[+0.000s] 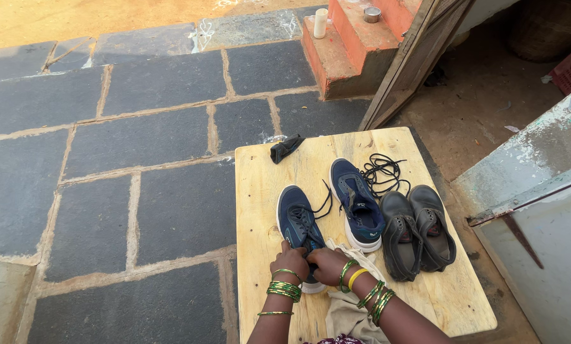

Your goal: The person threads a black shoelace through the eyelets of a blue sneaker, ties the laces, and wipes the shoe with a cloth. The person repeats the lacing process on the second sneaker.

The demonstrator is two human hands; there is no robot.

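A navy blue sneaker [298,220] lies on a pale wooden table [260,191], its heel toward me. My left hand [290,260] and my right hand [329,264] are closed together over its rear part, pinching its black laces. Both wrists carry green and yellow bangles. A second blue sneaker [357,200] lies just to the right, with a loose black lace [325,202] trailing between the two. A beige cloth [349,312] lies under my right forearm.
A pair of black leather shoes [418,229] sits at the table's right side, with a loose tangle of black laces [382,171] behind them. A small black rag [284,148] lies at the far edge. Stone paving lies to the left, orange steps and a wooden door beyond.
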